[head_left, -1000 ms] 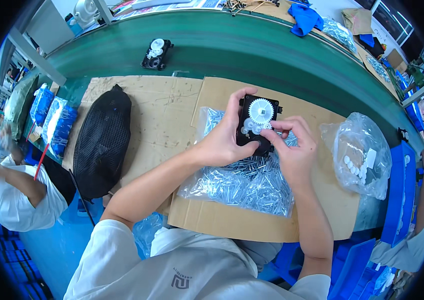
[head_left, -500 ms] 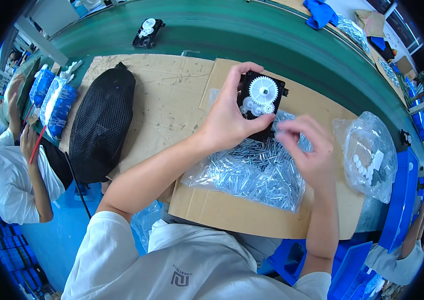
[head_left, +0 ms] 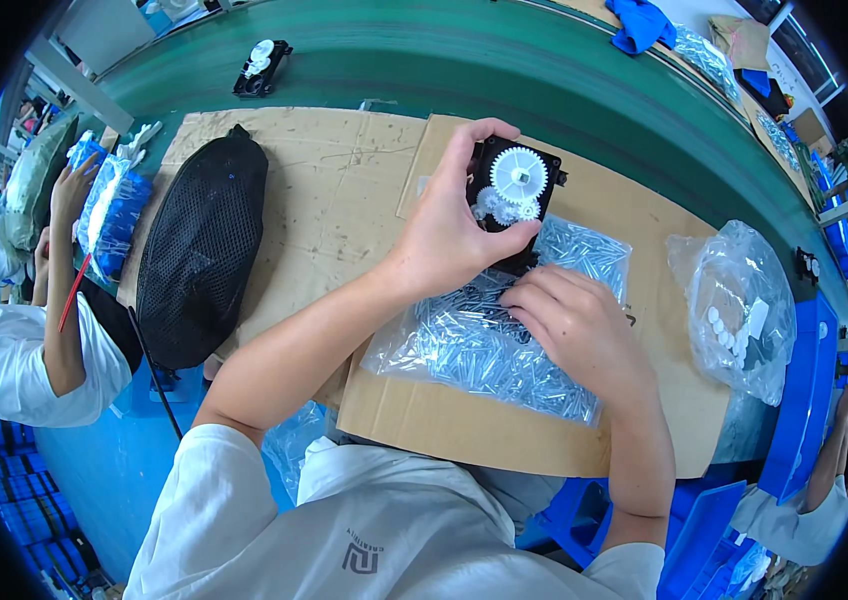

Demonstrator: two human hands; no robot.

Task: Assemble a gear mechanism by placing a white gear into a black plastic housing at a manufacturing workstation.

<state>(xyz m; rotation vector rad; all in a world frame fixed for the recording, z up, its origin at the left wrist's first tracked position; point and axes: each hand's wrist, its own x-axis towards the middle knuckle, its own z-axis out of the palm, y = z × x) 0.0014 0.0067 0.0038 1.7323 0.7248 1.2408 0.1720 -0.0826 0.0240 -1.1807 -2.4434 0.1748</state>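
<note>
My left hand [head_left: 449, 225] grips a black gearbox housing [head_left: 514, 195] by its left side, thumb across the lower edge and fingers over the top. A large white gear [head_left: 521, 173] and smaller translucent gears sit in its open face. Just below, an open clear plastic bag [head_left: 474, 345] full of thin silvery metal pins lies on cardboard. My right hand [head_left: 584, 325] has its curled fingertips down among those pins. Whatever lies between the fingers is hidden.
Under the bag spreads a cardboard sheet [head_left: 414, 420]. A black mesh bag [head_left: 206, 245] rests at the left, a clear bag with white parts [head_left: 734, 310] at the right. Another gearbox [head_left: 262, 68] is on the green conveyor [head_left: 384, 65]. A co-worker [head_left: 29, 350] sits at the left.
My right hand has dropped from beside the housing to the pins, its fingers drawing together. My left hand and the housing shifted slightly left. The gearbox on the conveyor moved left.
</note>
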